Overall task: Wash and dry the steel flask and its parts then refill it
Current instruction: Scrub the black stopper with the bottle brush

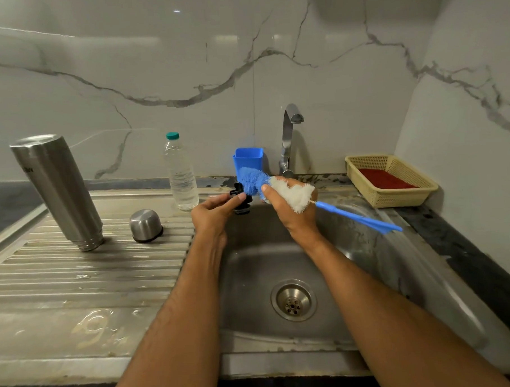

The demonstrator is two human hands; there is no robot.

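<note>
Marble walls back a steel sink (pixel 368 264) at frame centre. Above it, the left hand (pixel 212 214) grips a black stopper (pixel 242 207), grip clenched; the right hand (pixel 292 212) grasps a blue brush (pixel 251 180). At left, the flask (pixel 58 190) stands upside down.

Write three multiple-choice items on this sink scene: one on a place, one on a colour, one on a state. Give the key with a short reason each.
1. Where does the steel flask stand?
A. In the sink basin
B. Upside down on the ribbed drainboard
C. In the cream basket

2. What colour is the cap of the plastic water bottle?
A. Red
B. Teal green
C. Black

3. What is the right hand doing?
A. Hanging idle
B. Turning the tap
C. Gripping the bottle brush at its bristles

Key:
1 B: the flask rests mouth down on the drainboard, beside its steel cup.
2 B: the cap on top is teal green.
3 C: its fingers curl round the white bristles, with the blue tip against the black stopper that the left hand holds over the sink.
</note>
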